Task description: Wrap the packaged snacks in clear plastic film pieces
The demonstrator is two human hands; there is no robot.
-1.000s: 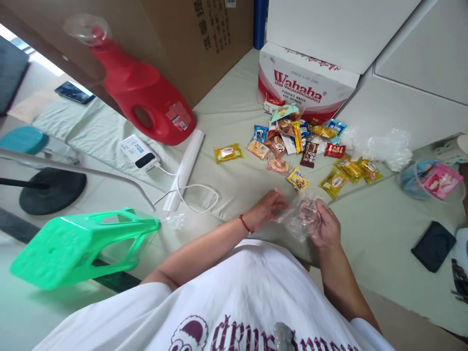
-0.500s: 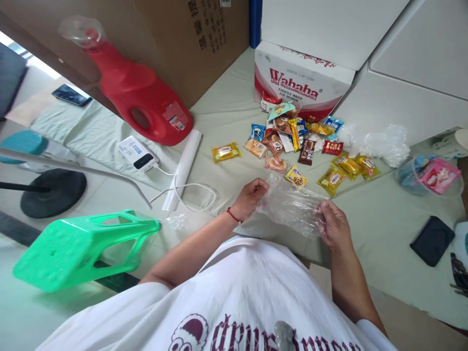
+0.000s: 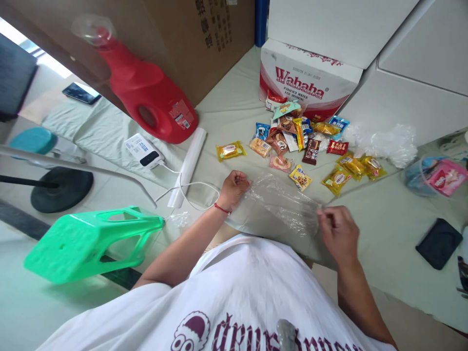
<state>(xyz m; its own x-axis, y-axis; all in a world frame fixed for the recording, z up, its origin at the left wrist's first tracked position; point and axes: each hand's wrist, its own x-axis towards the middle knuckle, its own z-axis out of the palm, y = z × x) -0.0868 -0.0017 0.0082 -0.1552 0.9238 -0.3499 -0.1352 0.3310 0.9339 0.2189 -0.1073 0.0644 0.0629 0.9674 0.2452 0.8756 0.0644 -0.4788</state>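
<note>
A clear plastic bag point(image 3: 283, 202) is stretched out between my two hands, just above the pale cloth. My left hand point(image 3: 234, 189) pinches its left end, fingers closed. At the opposite end, my right hand point(image 3: 338, 228) grips the plastic with curled fingers and looks slightly blurred. Beyond the bag lies a loose heap of wrapped snacks. Nearest to the plastic are a small yellow cookie packet point(image 3: 300, 177) and a pink-wrapped snack point(image 3: 281, 163). A yellow-wrapped snack point(image 3: 231, 150) lies apart on the left, and more yellow-wrapped snacks point(image 3: 336, 180) sit on the right.
Behind the snacks stands a Wahaba carton point(image 3: 307, 80). A red jug point(image 3: 149, 95), a white power bank point(image 3: 144, 152) with a cable and a white roll point(image 3: 187, 168) are on the left. A green stool point(image 3: 91, 243) lies below them. To the right is a clear tub point(image 3: 435, 178) of packets.
My hands have moved farther apart, the left one shifting left, and the bag is pulled out longer and flatter between them. The view has shifted slightly.
</note>
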